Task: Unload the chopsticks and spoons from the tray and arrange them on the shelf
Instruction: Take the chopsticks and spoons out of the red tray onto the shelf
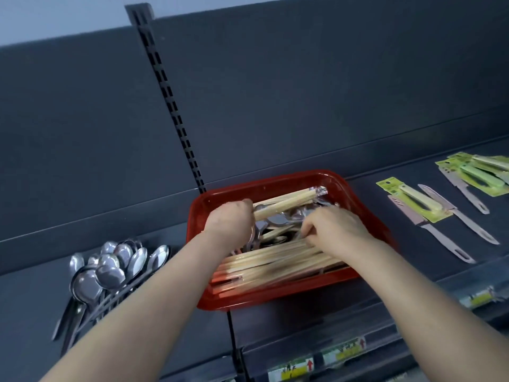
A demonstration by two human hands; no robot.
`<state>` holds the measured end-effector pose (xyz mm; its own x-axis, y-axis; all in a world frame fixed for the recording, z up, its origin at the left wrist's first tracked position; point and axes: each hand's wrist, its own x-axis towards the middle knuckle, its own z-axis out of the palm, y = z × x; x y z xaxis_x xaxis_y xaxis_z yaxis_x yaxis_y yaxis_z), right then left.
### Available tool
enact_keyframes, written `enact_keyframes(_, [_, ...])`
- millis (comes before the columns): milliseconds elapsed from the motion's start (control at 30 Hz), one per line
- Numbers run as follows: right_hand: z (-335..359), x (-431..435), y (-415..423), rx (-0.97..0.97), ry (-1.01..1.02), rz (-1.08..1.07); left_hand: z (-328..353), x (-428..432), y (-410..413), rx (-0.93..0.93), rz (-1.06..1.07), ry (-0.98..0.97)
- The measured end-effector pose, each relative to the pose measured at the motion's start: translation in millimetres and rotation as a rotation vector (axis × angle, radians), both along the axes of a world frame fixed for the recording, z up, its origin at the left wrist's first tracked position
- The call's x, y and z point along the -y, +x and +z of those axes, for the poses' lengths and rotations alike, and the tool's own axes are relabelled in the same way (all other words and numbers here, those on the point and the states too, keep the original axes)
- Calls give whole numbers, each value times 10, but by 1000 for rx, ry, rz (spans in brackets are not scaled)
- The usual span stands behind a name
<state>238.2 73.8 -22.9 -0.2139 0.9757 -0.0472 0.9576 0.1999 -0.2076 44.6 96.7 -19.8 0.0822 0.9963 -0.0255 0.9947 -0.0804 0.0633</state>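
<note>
Tray: a red plastic tray point(275, 186) sits on the dark shelf point(385, 194) at the centre of the frame, its near edge hanging slightly past the shelf lip
Chopsticks: a thick pile of pale wooden chopsticks point(275, 263) lies along the near side of the tray, lower centre; a smaller bundle point(286, 202) slants across the far side, one end capped in something shiny
Spoons in tray: metal spoons point(275, 220) lie tangled in the middle of the tray, between the two lots of chopsticks
Left hand: the left hand point(228, 219) is curled tight around the near end of the slanted bundle, just left of centre
Right hand: the right hand point(333, 230) reaches into the tray from the right, fingers bent down onto the big pile; whether it actually grips anything, I cannot tell
Shelved spoons: a fan of steel spoons point(110, 268) lies on the shelf at lower left, bowls up, well apart from the tray
Knives: packaged green-handled knives point(429, 208) lie flat on the shelf at right, more at the far right edge
Labels: price tags point(344, 351) line the shelf front along the bottom
</note>
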Motion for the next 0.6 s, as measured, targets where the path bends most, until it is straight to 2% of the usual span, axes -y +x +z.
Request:
enact_keyframes(167, [-38, -40, -99, 10, -100, 141, 48, 19, -48, 280, 77, -8])
enact_keyframes(300, [-59, -84, -146, 91, -7, 163, -23, 86, -5, 387, 93, -8])
enact_keyframes(400, [-27, -98, -90, 102, 54, 177, -2, 95, -8, 466, 145, 77])
enact_keyframes(600, [-35, -29, 28, 122, -182, 249, 13, 100, 43, 569, 221, 116])
